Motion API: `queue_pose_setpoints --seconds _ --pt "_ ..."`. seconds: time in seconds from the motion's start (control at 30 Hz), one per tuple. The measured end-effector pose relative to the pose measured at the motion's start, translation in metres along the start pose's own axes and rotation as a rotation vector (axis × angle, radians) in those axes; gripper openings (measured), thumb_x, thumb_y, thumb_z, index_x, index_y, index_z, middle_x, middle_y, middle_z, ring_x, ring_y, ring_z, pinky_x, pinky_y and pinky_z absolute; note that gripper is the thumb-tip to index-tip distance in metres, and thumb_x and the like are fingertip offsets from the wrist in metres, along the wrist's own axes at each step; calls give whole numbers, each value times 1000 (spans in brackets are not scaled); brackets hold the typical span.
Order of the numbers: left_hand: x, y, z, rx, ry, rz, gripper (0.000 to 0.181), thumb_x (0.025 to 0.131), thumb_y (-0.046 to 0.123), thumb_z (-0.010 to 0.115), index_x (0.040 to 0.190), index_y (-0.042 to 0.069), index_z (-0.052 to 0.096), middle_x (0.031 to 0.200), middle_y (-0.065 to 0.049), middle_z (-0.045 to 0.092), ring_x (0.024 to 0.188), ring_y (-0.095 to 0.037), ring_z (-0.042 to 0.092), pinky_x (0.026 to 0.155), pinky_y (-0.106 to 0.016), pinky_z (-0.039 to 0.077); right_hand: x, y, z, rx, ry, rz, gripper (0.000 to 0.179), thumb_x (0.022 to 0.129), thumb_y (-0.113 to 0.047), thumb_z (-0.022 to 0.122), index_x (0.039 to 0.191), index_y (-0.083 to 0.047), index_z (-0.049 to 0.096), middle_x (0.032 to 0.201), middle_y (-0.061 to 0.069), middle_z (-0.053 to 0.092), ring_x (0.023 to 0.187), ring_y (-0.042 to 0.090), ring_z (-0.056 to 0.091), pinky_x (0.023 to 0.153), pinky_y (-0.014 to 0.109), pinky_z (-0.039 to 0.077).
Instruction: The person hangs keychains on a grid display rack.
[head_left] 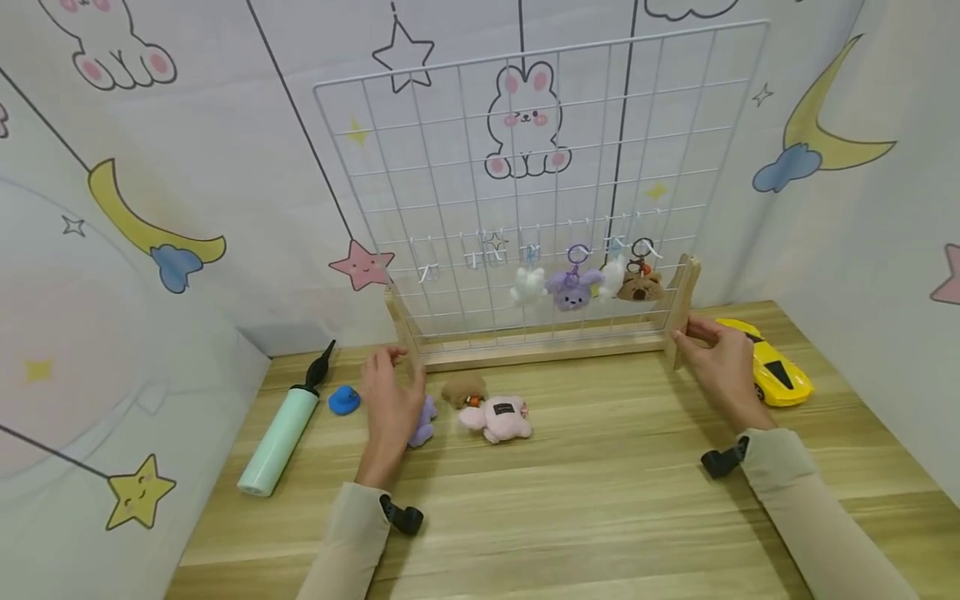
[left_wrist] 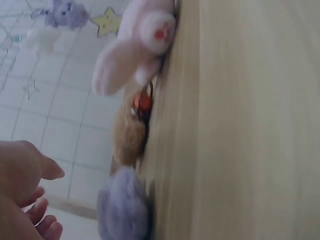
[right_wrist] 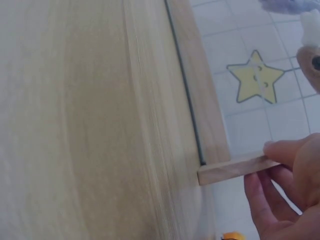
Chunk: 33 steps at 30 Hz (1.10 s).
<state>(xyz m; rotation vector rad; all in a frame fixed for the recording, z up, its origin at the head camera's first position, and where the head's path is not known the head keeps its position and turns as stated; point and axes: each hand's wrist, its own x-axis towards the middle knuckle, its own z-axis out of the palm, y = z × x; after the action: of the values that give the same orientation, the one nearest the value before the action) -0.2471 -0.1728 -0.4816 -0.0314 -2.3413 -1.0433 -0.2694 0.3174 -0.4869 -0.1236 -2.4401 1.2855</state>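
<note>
A white wire grid rack [head_left: 540, 55] stands in a wooden base [head_left: 547, 352] with an upright end piece at each side. With thumb and fingers, my right hand [head_left: 722, 365] pinches the right end piece [right_wrist: 232, 171]. Beside the left end piece [head_left: 405, 329], my left hand [head_left: 390, 400] hovers with loosely bent fingers and nothing in its grasp. Below it lies a purple plush [left_wrist: 124, 207], partly hidden in the head view. A brown plush [head_left: 463, 389] and a pink plush [head_left: 506, 419] lie to its right. On the grid hang a purple plush keychain [head_left: 573, 292], a brown bear keychain [head_left: 641, 286] and white plush charms [head_left: 529, 286].
A mint-green hand pump [head_left: 281, 442] and a small blue rubber duck [head_left: 344, 400] are left of my left hand. Behind my right hand sits a yellow toy car [head_left: 776, 371]. Several clear hooks [head_left: 429, 271] hang on the grid. A patterned curtain [head_left: 247, 150] surrounds the wooden table [head_left: 600, 500].
</note>
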Motion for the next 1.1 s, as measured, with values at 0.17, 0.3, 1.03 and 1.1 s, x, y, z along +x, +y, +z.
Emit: queue_pose_setpoints --seconds 0.17,0.3,1.03,1.1 --pt "-12 29 9 -50 -215 90 36 97 5 78 130 -3 65 115 -21 69 112 -40 62 100 -54 51 0 0 0 -2 0 5 56 103 -40 74 142 -1 69 132 22 76 133 39 68 78 0 43" --pt "-23 53 18 -37 -471 110 43 100 11 76 138 -2 61 122 -20 70 116 -39 62 100 -54 53 -1 1 1 1 -10 12 55 103 -40 74 143 -1 69 132 22 76 130 39 69 75 1 45" --pt "-18 31 109 344 -839 165 35 86 41 80 111 23 65 96 -1 70 71 -19 60 61 -36 48 5 10 2 62 -12 15 56 102 -40 76 145 -5 68 135 20 74 129 35 71 76 2 49" --pt "-18 32 111 360 -858 153 36 84 42 81 110 24 64 94 1 68 71 -18 60 59 -36 47 5 9 2 66 -17 19 57 102 -41 75 146 -4 68 136 21 74 128 35 71 76 2 50"
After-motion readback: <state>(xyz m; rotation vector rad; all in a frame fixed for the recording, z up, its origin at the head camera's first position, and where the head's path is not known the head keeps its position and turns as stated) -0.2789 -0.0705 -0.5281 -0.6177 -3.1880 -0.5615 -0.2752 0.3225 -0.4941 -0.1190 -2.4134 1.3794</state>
